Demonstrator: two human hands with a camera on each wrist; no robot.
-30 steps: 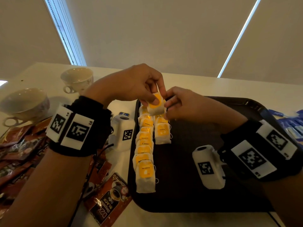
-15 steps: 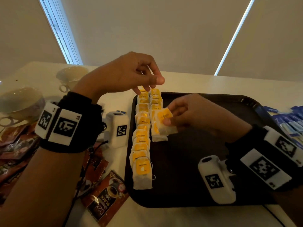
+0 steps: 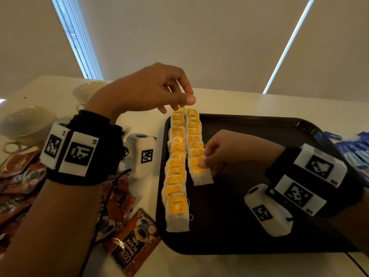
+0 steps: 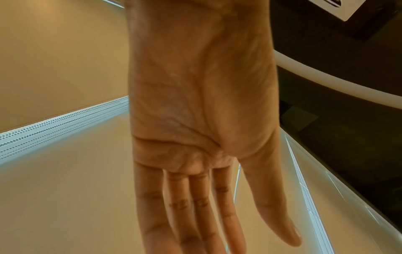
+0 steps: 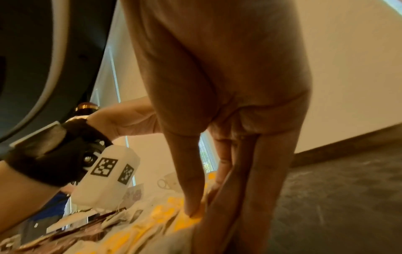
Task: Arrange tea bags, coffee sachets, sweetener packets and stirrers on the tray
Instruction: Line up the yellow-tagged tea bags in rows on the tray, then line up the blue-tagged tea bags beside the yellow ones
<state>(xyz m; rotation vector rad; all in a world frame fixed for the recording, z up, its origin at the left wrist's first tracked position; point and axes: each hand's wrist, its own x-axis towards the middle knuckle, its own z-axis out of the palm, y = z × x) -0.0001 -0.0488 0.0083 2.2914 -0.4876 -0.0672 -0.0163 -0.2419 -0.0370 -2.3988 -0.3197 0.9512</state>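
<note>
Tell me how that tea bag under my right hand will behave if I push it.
The tea bag looks like thin soft paper, so it would probably crumple rather than slide stiffly. It seems very light, and overlaps its row, so a push from the right hand may drag neighbours.

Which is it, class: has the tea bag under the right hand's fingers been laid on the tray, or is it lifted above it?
Laid on the tray: the tea bag lies flat ending the second row, the right hand pinching its yellow tag.

Coffee sachets [image 3: 18,188] partly hidden behind the left forearm; blue packets [image 3: 357,150] cut off at the right edge
</note>
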